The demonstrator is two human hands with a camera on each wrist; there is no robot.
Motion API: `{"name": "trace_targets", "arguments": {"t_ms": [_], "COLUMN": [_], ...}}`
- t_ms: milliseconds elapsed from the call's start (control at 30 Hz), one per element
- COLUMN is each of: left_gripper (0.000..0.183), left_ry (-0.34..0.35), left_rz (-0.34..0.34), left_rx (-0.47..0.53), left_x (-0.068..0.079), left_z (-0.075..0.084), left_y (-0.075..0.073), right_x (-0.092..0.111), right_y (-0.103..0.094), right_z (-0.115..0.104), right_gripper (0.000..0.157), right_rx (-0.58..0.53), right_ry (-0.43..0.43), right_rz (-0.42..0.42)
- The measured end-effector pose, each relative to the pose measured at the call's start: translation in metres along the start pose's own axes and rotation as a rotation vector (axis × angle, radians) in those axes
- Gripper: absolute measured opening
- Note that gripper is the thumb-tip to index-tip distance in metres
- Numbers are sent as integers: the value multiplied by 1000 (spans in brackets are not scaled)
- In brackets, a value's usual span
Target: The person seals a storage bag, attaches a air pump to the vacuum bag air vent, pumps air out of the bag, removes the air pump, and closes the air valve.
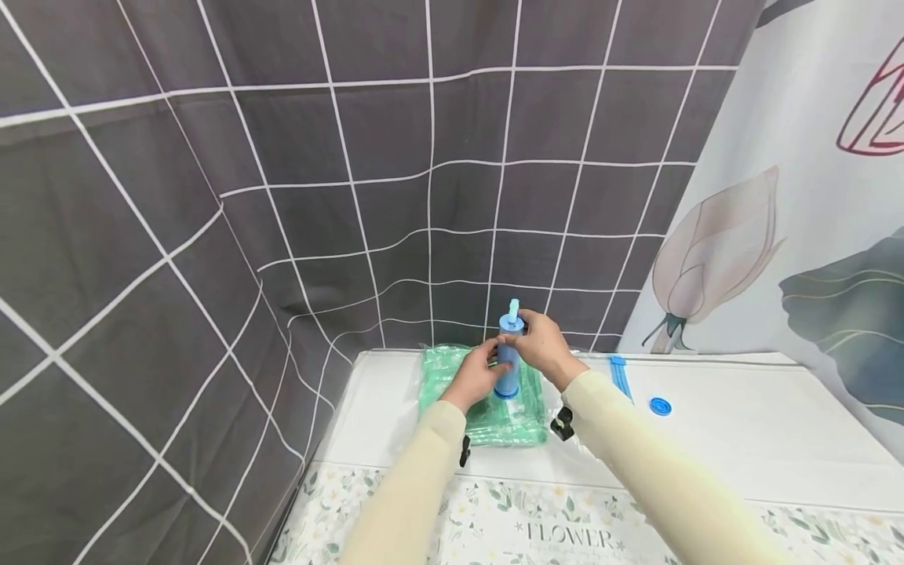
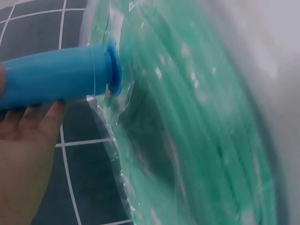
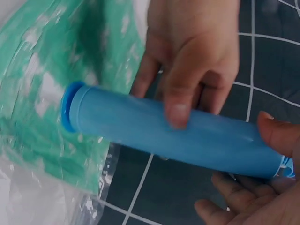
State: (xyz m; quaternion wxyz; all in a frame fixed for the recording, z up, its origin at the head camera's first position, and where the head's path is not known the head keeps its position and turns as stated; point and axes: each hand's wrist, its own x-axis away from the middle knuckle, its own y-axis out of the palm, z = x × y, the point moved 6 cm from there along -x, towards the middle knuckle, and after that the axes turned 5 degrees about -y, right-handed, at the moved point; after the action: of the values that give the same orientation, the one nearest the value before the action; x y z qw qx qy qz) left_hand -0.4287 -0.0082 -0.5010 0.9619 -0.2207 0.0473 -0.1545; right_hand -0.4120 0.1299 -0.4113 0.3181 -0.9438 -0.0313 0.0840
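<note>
A blue hand pump (image 1: 508,367) stands nearly upright on a clear plastic storage bag (image 1: 487,428) with folded green stuff inside. Its lower end meets a blue round valve (image 2: 114,70) on the bag's face. Around the middle of the barrel, my left hand (image 1: 472,377) grips with thumb and fingers on opposite sides. My right hand (image 1: 542,343) holds the barrel near its top, just below the light blue handle (image 1: 514,308). In the right wrist view, the right thumb (image 3: 280,134) lies on one side of the pump and the fingers are on the other.
Right of the bag, a round blue cap (image 1: 660,406) lies on the white surface (image 1: 734,424), near a blue strip (image 1: 620,377). A dark gridded curtain (image 1: 466,196) hangs behind and to the left. Floral cloth printed FLOWER (image 1: 568,536) covers the near edge.
</note>
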Motion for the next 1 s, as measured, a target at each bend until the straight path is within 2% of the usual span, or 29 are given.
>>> {"name": "trace_targets", "arguments": {"t_ms": [200, 467, 767, 1000], "left_gripper": [56, 56, 59, 48], "left_ry": [-13, 9, 12, 75], "left_rz": [113, 220, 322, 405], "left_rx": [-56, -92, -289, -437], "left_x": [5, 11, 8, 12], "left_z": [0, 5, 12, 18], "left_y": [2, 3, 2, 2], "right_x": [2, 10, 10, 9], "right_y": [9, 17, 7, 4], "right_z": [6, 17, 2, -1], "right_gripper": [71, 80, 73, 61], "right_rx": [-129, -201, -69, 7], "right_ry": [1, 2, -46, -44], "right_rz": [-20, 65, 216, 263]}}
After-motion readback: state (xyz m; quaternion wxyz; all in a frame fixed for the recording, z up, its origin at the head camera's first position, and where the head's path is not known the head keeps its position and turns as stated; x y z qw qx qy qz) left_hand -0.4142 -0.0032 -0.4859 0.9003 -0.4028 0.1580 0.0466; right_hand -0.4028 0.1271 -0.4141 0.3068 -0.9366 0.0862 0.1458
